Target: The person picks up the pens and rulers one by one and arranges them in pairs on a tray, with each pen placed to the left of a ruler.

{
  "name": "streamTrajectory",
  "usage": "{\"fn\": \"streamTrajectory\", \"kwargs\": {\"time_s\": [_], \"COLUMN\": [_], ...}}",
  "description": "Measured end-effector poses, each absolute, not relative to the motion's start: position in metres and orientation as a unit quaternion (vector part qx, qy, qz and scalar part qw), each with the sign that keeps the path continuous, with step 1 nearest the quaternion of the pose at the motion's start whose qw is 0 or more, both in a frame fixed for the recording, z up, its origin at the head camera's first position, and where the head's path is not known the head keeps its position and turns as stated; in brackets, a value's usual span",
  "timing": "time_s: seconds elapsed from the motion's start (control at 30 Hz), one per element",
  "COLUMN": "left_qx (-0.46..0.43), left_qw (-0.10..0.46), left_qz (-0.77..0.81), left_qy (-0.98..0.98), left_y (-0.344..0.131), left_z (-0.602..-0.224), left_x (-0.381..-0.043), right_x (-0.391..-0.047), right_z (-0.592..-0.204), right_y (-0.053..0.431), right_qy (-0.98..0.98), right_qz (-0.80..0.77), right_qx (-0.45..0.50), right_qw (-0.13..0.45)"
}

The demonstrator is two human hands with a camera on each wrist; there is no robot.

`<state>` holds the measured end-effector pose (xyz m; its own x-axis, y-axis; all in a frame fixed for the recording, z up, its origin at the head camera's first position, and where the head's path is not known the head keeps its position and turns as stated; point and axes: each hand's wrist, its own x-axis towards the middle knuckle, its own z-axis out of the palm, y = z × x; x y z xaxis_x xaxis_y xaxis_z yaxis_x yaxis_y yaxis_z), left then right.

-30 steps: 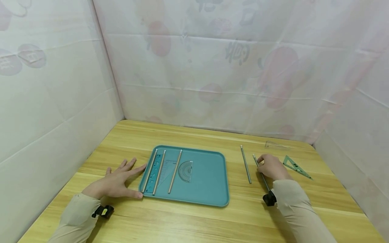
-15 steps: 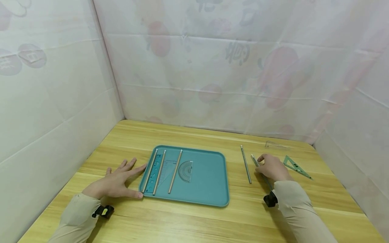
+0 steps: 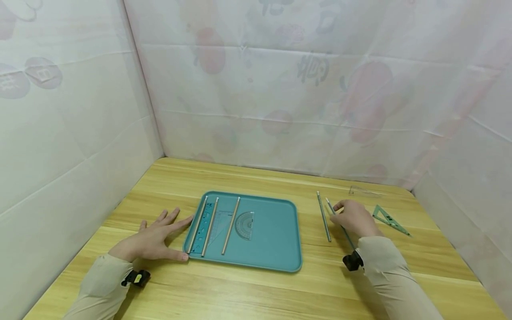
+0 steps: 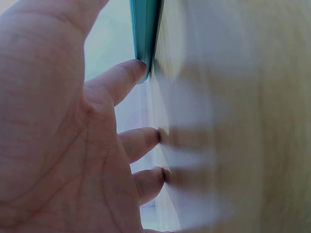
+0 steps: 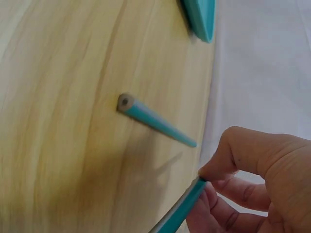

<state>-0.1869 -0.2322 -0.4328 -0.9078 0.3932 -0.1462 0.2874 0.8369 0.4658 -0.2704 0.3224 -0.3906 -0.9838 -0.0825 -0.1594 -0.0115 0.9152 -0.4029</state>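
A teal pencil (image 5: 181,209) is pinched between the thumb and fingers of my right hand (image 3: 354,218), right of the tray. In the right wrist view a second teal pencil (image 5: 154,120) lies on the table just beyond it, its flat unsharpened end facing the camera. My left hand (image 3: 154,240) spreads its fingers at the left side of the teal tray (image 3: 276,262), index finger and thumb touching the rim. Three gold-looking pencils (image 3: 230,226) lie in the tray, with a teal stencil ruler (image 3: 198,240), a clear set square (image 3: 219,227) and a clear protractor (image 3: 245,226).
Right of my right hand lies a green triangle ruler (image 3: 391,221). Behind it is a clear, thin ruler-like piece (image 3: 364,192), hard to make out. Pale printed cloth (image 3: 256,89) walls in the wooden table (image 3: 248,293) at the back and both sides.
My right hand has lifted its pencil off the table and shifted it slightly left, its far end nearer the other loose pencil. My left hand and the tray stay put.
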Motion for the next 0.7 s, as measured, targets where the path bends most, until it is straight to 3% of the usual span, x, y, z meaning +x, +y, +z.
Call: {"fn": "streamTrajectory", "kwargs": {"time_s": [0.7], "left_qx": [0.185], "left_qw": [0.112], "left_qz": [0.218], "left_qy": [0.952], "left_y": [-0.232], "left_z": [-0.433], "left_x": [-0.188], "right_x": [-0.269], "right_z": [-0.378], "right_y": [0.278], "right_qy": [0.96], "right_qz": [-0.267], "right_qx": [-0.061], "right_qw": [0.053]}}
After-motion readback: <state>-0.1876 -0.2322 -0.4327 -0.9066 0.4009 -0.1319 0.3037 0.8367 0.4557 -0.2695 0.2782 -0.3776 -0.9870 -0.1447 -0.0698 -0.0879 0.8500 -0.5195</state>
